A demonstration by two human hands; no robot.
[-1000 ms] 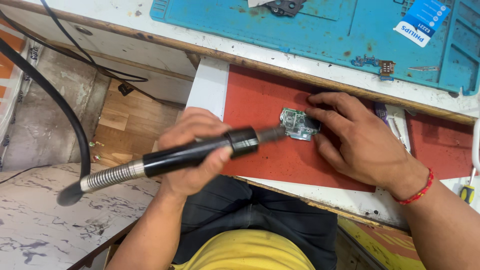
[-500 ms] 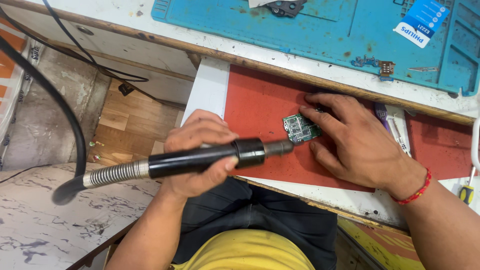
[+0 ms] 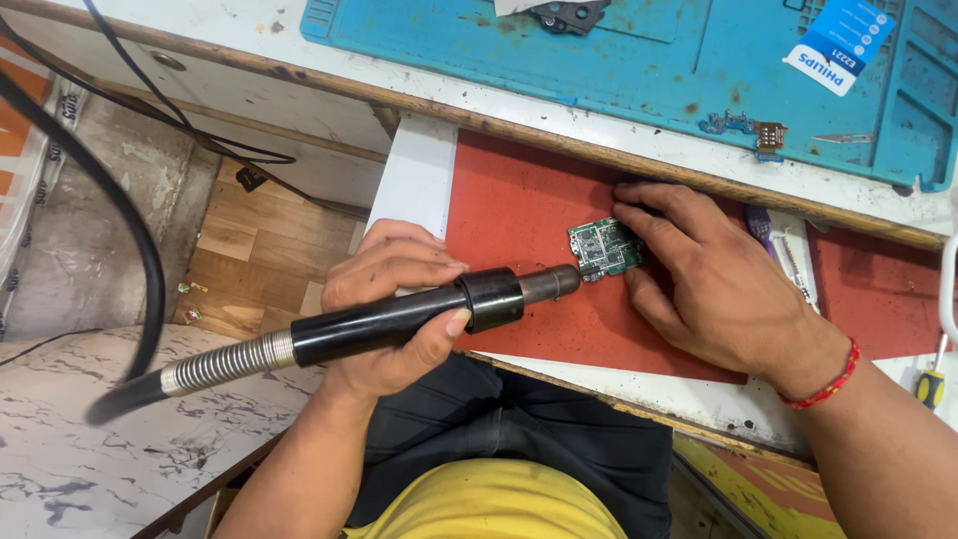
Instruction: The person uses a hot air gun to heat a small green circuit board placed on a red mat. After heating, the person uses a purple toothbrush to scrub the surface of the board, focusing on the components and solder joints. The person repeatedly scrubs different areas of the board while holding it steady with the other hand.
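Note:
My left hand point(image 3: 394, 304) grips a black hot-air wand point(image 3: 399, 319) with a metal spring sleeve and a thick black hose trailing left. Its round nozzle point(image 3: 561, 282) points right, right beside a small green circuit board point(image 3: 602, 248). The board lies on a red mat point(image 3: 519, 215) on a pull-out shelf. My right hand point(image 3: 714, 279) rests on the mat and pins the board's right edge with its fingertips. A red thread bracelet circles that wrist.
Above the shelf lies a blue work mat point(image 3: 639, 60) with small parts, a tiny connector point(image 3: 768, 137) and a blue-and-white card point(image 3: 836, 45). A yellow-handled screwdriver point(image 3: 931, 384) sits at the right edge. Black cables point(image 3: 150, 269) hang at the left over a wooden floor.
The wand's nozzle has dipped slightly lower beside the board, and my left hand shifted a little with it. My right hand keeps holding the board in place.

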